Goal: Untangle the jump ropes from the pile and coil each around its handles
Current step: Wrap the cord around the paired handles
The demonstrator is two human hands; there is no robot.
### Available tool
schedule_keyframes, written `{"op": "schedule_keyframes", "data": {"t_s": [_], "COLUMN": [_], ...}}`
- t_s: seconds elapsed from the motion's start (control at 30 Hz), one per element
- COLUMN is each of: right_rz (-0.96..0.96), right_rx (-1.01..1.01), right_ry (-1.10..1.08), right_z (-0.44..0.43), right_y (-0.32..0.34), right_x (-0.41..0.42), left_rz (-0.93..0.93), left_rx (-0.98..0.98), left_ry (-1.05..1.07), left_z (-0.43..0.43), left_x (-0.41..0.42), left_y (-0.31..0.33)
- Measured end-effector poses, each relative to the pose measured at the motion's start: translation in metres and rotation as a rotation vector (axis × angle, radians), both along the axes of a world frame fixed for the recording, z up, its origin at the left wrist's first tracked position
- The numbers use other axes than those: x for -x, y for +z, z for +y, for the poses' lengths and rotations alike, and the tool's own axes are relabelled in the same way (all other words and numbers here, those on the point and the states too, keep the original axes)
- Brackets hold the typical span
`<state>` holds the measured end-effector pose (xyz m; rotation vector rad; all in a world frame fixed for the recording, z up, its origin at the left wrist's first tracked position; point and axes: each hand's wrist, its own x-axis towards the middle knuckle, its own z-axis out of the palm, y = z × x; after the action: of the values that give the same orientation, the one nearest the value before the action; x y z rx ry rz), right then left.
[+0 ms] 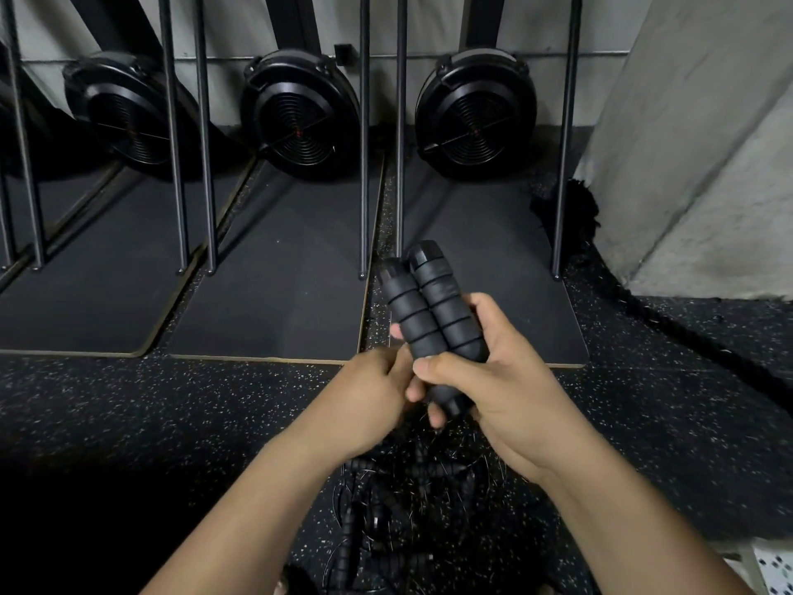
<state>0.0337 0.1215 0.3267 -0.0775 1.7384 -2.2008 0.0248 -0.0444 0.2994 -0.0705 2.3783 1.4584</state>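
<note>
Two black foam jump-rope handles (429, 311) lie side by side, upright and tilted a little left, with thin black cord wound round them in several turns. My right hand (493, 380) grips their lower half, thumb across the front. My left hand (369, 392) is curled against the handles' lower left, its fingers pinching something hidden there, probably the cord. Below my hands, a tangled pile of black ropes and handles (399, 517) lies on the speckled floor.
Three black fan-wheel machines (300, 113) stand upright against the back wall with metal rails (364, 165) on dark mats (274, 294). A grey concrete column (695, 143) rises at right, a thick black rope (635, 294) along its base. A white perforated object (772, 569) sits at bottom right.
</note>
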Motion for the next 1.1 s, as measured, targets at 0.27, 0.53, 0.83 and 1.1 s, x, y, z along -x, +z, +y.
{"op": "schedule_keyframes", "data": {"t_s": [0.27, 0.53, 0.83, 1.1], "right_rz": [0.081, 0.145, -0.066, -0.009], "right_rx": [-0.226, -0.921, -0.945, -0.305], "right_ry": [-0.207, -0.115, 0.895, 0.751], "right_z": [0.025, 0.034, 0.036, 0.039], "right_y": [-0.003, -0.013, 0.004, 0.041], "right_x": [0.022, 0.031, 0.011, 0.002], "left_rz": [0.031, 0.059, 0.227, 0.121], "left_rx": [-0.088, -0.136, -0.132, -0.228], "left_ry": [-0.075, -0.133, -0.085, -0.017], "left_z": [-0.014, -0.037, -0.044, -0.046], "left_x": [0.002, 0.001, 0.001, 0.007], "left_y": [0.016, 0.024, 0.025, 0.004]}}
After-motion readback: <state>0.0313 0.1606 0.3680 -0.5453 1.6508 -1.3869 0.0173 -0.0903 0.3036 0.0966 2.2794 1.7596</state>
